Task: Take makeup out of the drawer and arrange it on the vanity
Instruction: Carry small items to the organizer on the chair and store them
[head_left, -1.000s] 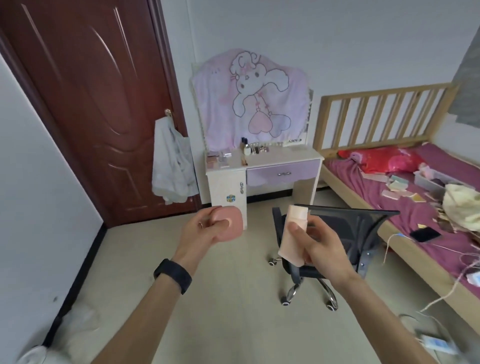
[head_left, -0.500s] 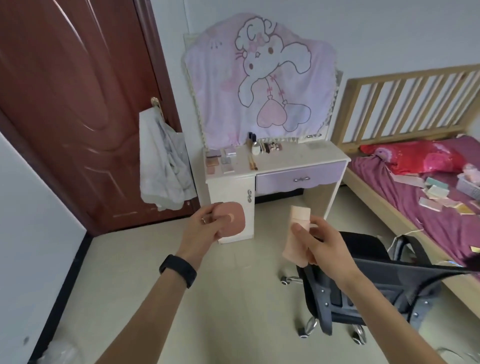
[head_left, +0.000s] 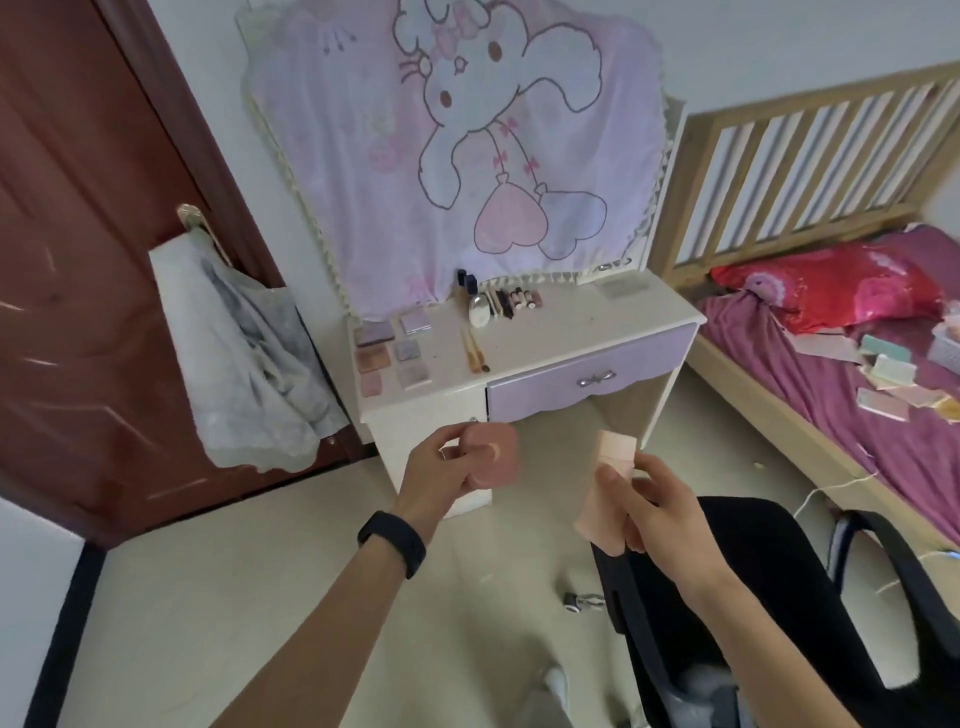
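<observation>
Dusty-pink rounded compact (head_left: 493, 460) sits in the left hand (head_left: 436, 470), fingers curled round its left side; black wristband (head_left: 392, 540) on that wrist. Right hand (head_left: 654, 512) pinches a pale peach rectangular carton (head_left: 610, 467), thumb across its front, fingers curled behind.

Both things are held short of the white vanity (head_left: 571, 332), which stands beyond the hands. Its lilac drawer (head_left: 545, 392), just past the gap between them, is closed. Square eyeshadow palettes (head_left: 374, 358) lie on the top beyond the left hand.

Since half a second ago: vanity nearer and larger, grips unchanged, black office chair (head_left: 779, 597) now under the right forearm.

Carton's lower end is hidden by fingers. Pink rabbit-print cloth (head_left: 467, 156) covers whatever stands behind the vanity. Small items at the back too blurred to name. Chair cut off at lower right.
</observation>
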